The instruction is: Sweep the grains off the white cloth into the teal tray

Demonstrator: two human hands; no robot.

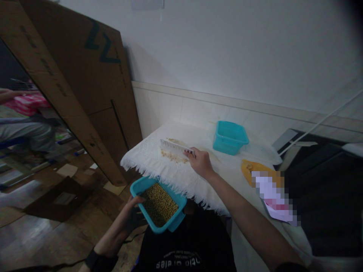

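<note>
My left hand (133, 213) grips the rim of a turquoise plastic bin (179, 216), tilted below the table's front edge. Inside lie many small round yellowish beans (161, 202), with a darker part toward the left. Between the fingers and thumb of my right hand (200, 162) is a thin white strip (175, 147), held on edge over the tablecloth; its exact kind is unclear. Small brownish-yellow bits (172, 156) lie scattered on the cloth on both sides of the strip.
A white fringed tablecloth (147, 160) covers the table. Toward the wall stands a second turquoise bin (230, 138). Further right are an orange-yellow item (248, 170), a blurred-out packet and a black object (331, 196). A tall cardboard box (93, 75) leans at left; beyond it sits another person.
</note>
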